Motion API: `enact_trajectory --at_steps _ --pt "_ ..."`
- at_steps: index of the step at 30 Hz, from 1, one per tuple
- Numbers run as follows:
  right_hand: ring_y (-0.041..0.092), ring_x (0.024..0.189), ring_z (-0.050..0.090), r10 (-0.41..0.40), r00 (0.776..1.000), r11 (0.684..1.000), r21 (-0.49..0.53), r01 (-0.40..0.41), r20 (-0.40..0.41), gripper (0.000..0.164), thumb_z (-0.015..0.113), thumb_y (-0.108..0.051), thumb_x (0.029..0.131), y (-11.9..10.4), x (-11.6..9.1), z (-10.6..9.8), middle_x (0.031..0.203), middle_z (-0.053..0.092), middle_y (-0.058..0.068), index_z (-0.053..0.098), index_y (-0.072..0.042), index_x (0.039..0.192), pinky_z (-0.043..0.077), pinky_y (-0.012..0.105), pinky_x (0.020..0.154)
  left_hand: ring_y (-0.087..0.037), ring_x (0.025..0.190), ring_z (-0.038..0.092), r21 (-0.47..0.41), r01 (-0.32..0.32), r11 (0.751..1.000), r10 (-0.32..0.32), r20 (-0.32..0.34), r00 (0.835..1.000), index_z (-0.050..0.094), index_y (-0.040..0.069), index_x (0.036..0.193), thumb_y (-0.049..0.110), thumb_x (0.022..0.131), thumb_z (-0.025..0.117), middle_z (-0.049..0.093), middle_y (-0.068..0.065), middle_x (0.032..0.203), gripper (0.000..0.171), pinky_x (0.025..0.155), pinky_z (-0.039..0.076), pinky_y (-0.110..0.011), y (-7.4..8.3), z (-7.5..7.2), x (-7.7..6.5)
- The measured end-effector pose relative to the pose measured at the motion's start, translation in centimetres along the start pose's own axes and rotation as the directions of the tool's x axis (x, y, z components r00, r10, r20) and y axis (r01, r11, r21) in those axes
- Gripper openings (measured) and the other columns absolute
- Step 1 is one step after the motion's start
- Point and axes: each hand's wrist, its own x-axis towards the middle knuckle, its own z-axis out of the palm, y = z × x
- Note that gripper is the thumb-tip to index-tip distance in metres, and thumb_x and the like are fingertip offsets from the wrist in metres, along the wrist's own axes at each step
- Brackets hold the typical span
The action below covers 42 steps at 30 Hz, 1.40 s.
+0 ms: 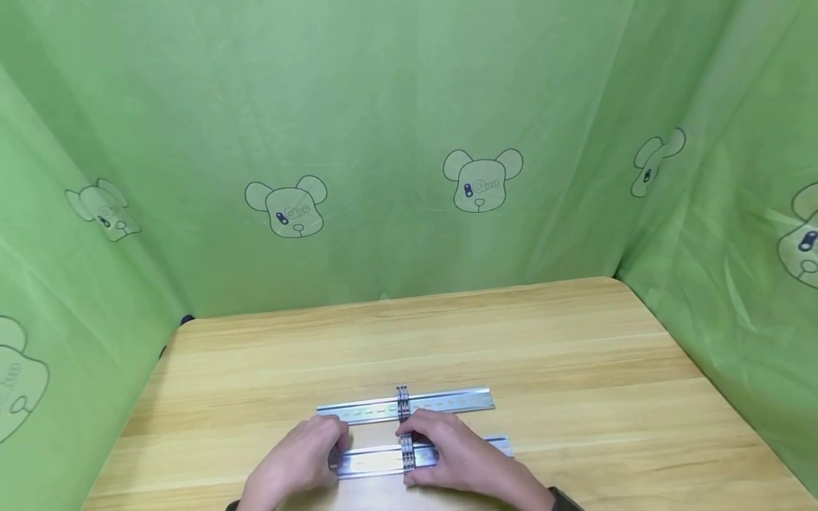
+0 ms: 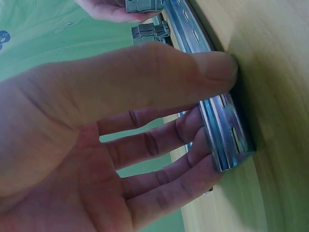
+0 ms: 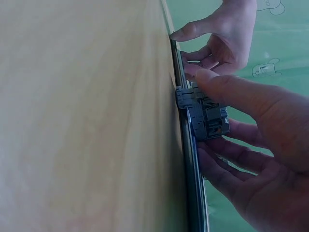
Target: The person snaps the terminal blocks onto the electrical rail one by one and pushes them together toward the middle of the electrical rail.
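Two slotted metal DIN rails lie side by side, a near rail (image 1: 371,463) and a far rail (image 1: 454,403). My left hand (image 1: 303,453) grips the left end of the near rail; in the left wrist view its thumb lies on one edge and the fingers on the opposite edge. Grey terminal blocks (image 1: 407,454) sit across the near rail at about its middle. Around these blocks, my right hand (image 1: 456,454) pinches with thumb and fingers, which the right wrist view shows closely. Another narrow stack of terminal blocks (image 1: 402,402) stands on the far rail, in line with the near one.
Both rails rest on a wood-grain table (image 1: 575,355), close to its front. Green fabric (image 1: 383,142) printed with bear heads encloses the back and both sides.
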Motion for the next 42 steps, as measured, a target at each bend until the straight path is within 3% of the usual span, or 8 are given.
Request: enact_trajectory --at_steps 10,27,31,38,42 --pt "0.014 0.108 0.066 0.033 0.999 0.998 -0.047 -0.033 -0.01 0.049 0.089 -0.031 0.077 -0.4 0.3 -0.3 0.115 0.071 -0.005 0.071 -0.011 0.118 0.055 0.033 0.095 -0.004 0.067 0.044 -0.003 0.004 1.0 -0.004 -0.004 1.0 0.064 0.015 0.079 -0.007 0.055 0.08 0.053 0.011 0.073 0.036 0.06 0.042 -0.023 0.0 -0.1 0.0" --pt "0.005 0.104 0.062 0.038 0.999 0.998 -0.041 -0.037 0.02 0.048 0.085 -0.033 0.081 0.3 0.3 -0.1 0.114 0.068 -0.007 0.07 -0.011 0.12 0.055 0.029 0.09 -0.004 0.069 0.046 0.007 0.034 0.999 -0.034 -0.056 0.998 0.064 0.014 0.08 -0.008 0.056 0.084 0.056 0.01 0.075 0.038 0.063 0.046 -0.025 0.5 0.2 -0.2" --pt "0.007 0.106 0.062 0.028 0.999 0.999 -0.043 -0.027 0.028 0.051 0.085 -0.035 0.081 0.5 0.4 0.0 0.116 0.069 -0.005 0.069 -0.01 0.123 0.055 0.03 0.091 -0.004 0.07 0.048 0.007 0.062 0.998 -0.061 -0.06 0.996 0.066 0.013 0.081 -0.002 0.056 0.089 0.058 0.01 0.076 0.037 0.065 0.049 -0.027 0.3 0.3 -0.2" --pt "0.014 0.117 0.063 0.033 0.999 0.998 -0.054 -0.031 0.036 0.064 0.085 -0.046 0.081 0.7 0.1 -0.6 0.125 0.068 -0.003 0.066 -0.009 0.13 0.054 0.038 0.098 -0.006 0.073 0.053 -0.078 0.108 0.991 -0.111 -0.036 0.993 0.069 0.013 0.087 0.019 0.066 0.093 0.059 0.01 0.08 0.032 0.069 0.051 -0.029 -0.7 0.6 -0.3" --pt "0.017 0.11 0.066 0.041 0.999 0.999 -0.007 -0.041 -0.018 0.058 0.082 -0.044 0.084 1.1 -0.7 -1.8 0.122 0.069 -0.002 0.067 -0.009 0.128 0.056 0.038 0.094 -0.005 0.075 0.055 -0.142 0.126 0.982 -0.136 -0.062 0.989 0.071 0.012 0.092 0.02 0.079 0.086 0.062 0.01 0.084 0.022 0.069 0.052 -0.029 -1.5 0.2 -0.9"
